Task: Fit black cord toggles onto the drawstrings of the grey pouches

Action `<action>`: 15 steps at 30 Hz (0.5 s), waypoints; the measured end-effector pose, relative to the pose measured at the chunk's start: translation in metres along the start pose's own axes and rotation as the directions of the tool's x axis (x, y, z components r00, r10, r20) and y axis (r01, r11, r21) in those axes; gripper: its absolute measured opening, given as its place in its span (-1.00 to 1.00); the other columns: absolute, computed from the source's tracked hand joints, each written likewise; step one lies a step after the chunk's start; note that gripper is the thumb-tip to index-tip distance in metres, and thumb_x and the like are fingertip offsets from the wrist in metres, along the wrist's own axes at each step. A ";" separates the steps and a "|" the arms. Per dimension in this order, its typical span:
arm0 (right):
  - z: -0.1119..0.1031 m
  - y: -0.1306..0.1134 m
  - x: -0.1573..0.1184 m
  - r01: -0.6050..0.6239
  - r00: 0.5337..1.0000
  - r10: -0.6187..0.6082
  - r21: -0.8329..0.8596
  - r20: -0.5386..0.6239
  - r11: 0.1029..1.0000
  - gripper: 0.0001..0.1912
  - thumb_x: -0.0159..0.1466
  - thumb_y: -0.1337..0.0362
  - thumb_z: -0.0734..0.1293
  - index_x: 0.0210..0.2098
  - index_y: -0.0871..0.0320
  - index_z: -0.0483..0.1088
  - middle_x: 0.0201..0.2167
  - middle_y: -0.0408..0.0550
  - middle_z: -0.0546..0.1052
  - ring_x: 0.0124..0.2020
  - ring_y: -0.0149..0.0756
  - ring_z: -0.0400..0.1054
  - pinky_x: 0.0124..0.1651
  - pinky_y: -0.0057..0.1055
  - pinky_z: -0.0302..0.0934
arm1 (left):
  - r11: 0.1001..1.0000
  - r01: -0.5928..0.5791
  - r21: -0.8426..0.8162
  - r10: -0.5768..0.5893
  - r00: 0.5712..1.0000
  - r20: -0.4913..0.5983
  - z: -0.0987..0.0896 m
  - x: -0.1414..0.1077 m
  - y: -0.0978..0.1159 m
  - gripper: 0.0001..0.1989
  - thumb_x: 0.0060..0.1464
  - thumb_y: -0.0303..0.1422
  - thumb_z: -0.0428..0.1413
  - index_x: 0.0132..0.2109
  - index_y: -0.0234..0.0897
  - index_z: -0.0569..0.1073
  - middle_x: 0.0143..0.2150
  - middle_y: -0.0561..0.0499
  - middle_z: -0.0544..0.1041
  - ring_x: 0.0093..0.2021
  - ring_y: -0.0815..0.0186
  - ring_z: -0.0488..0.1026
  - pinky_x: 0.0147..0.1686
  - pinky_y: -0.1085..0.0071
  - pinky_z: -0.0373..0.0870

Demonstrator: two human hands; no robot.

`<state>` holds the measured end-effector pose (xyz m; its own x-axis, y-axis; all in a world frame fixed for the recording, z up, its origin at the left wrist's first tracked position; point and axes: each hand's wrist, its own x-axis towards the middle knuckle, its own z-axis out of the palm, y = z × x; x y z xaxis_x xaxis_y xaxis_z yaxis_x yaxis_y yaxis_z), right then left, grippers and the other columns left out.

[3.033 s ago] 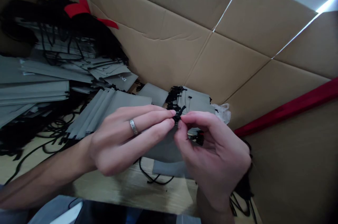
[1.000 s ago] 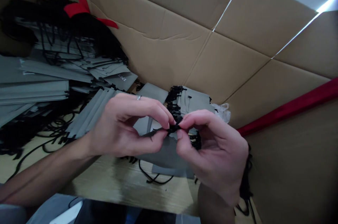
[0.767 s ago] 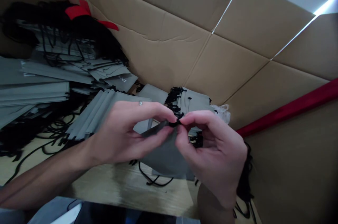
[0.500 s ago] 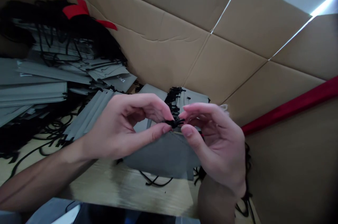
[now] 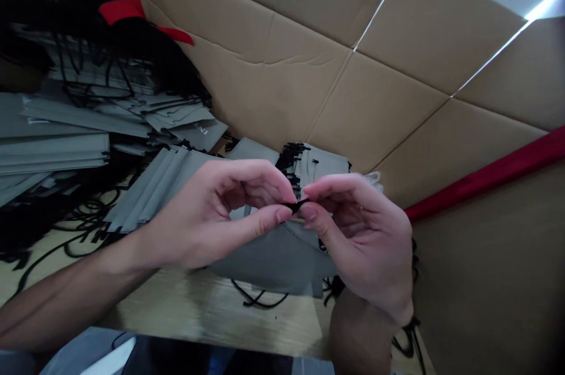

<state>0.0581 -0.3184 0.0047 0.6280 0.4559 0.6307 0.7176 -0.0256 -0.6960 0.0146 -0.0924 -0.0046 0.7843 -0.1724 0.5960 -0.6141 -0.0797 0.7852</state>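
My left hand (image 5: pixel 220 210) pinches one end of a small black cord piece (image 5: pixel 296 206) between thumb and forefinger. The other end of that cord is pinched by my right hand (image 5: pixel 362 239), whose fingertips almost meet those of my left hand. Below the hands, a flat grey pouch (image 5: pixel 273 260) lies over other grey pieces. Black loops (image 5: pixel 260 303) stick out from under its near edge. Behind the fingers is a stack of grey pieces with black knotted ends (image 5: pixel 326 163).
Piles of grey pieces (image 5: pixel 66 151) and tangled black cords (image 5: pixel 168 63) fill the left side, with a red strip (image 5: pixel 123 9) on top. Cardboard walls (image 5: pixel 273 80) rise behind. A dark red band (image 5: pixel 489 175) crosses at the right above the wooden table (image 5: pixel 212 310).
The fingertips of my right hand have closed on the free end of the black cord. My left hand has shifted slightly right.
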 end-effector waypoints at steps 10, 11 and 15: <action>-0.006 -0.001 0.001 0.019 0.999 -0.016 -0.043 0.050 0.999 -0.79 0.48 0.47 0.50 0.00 0.05 0.69 -0.15 -0.11 0.74 -0.27 -0.35 0.62 -0.20 -0.42 0.62 | 0.999 0.036 -0.036 -0.034 0.999 0.042 -0.003 0.003 0.001 -0.95 0.34 -0.48 0.39 -0.10 -0.25 0.73 -0.28 0.03 0.75 -0.32 0.41 0.70 -0.32 0.66 0.63; -0.006 -0.001 0.001 0.023 0.998 -0.020 -0.042 0.056 0.999 -0.80 0.48 0.46 0.51 -0.01 0.05 0.69 -0.15 -0.10 0.74 -0.25 -0.33 0.63 -0.20 -0.41 0.63 | 0.998 0.041 -0.044 -0.039 0.998 0.042 -0.004 0.003 0.001 -0.96 0.35 -0.47 0.39 -0.10 -0.25 0.72 -0.28 0.04 0.74 -0.33 0.42 0.69 -0.33 0.67 0.62; -0.007 0.002 0.001 0.035 0.999 -0.034 -0.029 0.022 0.999 -0.80 0.47 0.49 0.51 -0.06 0.04 0.68 -0.18 -0.15 0.72 -0.30 -0.38 0.59 -0.23 -0.46 0.58 | 0.990 0.134 -0.054 -0.129 0.987 0.093 -0.005 0.001 -0.002 -0.80 0.30 -0.41 0.44 0.03 -0.25 0.68 -0.19 0.00 0.75 -0.24 0.36 0.69 -0.24 0.58 0.67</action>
<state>0.0617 -0.3245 0.0063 0.5963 0.4763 0.6462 0.7473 -0.0353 -0.6636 0.0167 -0.0874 -0.0047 0.8453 -0.2514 0.4715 -0.4977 -0.0494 0.8659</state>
